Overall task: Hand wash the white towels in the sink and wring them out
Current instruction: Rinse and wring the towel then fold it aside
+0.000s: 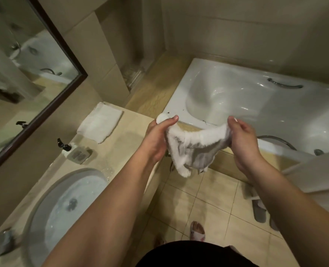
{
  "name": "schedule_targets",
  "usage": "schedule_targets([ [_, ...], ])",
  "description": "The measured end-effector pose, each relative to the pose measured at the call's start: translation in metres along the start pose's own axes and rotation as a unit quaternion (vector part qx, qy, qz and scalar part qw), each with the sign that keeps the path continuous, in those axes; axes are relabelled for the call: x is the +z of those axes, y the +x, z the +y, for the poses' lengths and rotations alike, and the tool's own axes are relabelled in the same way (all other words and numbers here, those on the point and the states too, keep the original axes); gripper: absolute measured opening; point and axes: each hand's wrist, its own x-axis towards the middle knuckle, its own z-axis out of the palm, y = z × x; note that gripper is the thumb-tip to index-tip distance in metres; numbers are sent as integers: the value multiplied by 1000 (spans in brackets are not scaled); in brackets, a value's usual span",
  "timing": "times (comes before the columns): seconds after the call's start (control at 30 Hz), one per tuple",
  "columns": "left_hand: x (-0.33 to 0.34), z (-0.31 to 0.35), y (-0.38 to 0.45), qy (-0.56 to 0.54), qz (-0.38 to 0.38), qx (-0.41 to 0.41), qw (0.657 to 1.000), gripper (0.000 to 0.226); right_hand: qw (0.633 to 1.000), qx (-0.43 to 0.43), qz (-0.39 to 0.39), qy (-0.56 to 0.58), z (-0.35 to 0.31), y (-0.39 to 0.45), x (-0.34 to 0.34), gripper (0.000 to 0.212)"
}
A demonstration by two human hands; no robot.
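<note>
I hold a wet white towel (pixel 194 149) stretched between both hands above the floor, to the right of the counter. My left hand (pixel 157 137) grips its left end, with a bunched bit sticking out above the thumb. My right hand (pixel 242 137) grips the right end. The towel's middle sags and hangs down in folds. The oval sink (pixel 44 199) at lower left holds water. A second white towel (pixel 100 122) lies folded on the beige counter (pixel 129 135) behind the sink.
A soap dish (pixel 79 155) and a pump bottle (pixel 64 146) stand by the framed mirror (pixel 50 105). The white bathtub (pixel 256 105) fills the right, past the towel. Grey slippers (pixel 259 209) lie on the tiled floor; my slippered foot (pixel 197 230) shows below.
</note>
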Motion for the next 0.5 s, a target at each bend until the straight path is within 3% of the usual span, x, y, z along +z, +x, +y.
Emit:
schedule_targets([
  [0.07,8,3,-2,-32,7,-3,999,25,989,131,-52,36,9,0,0,38],
  [0.17,26,9,-7,-27,-18,15,999,17,919,308,-221,105,15,-13,6,53],
  [0.23,36,12,-8,-15,-19,26,999,12,898,326,-254,153,9,-18,12,47],
  [0.33,38,19,-8,-8,-13,23,1000,14,902,301,-233,202,0,-15,18,48],
  [0.4,31,17,-2,87,22,33,995,25,907,276,-207,241,-4,-13,19,56],
  [0.43,26,12,0,182,64,61,979,33,910,262,-194,257,-5,-15,20,59],
  [0.5,19,2,-2,348,176,198,899,37,920,233,-167,266,-11,-20,24,58],
])
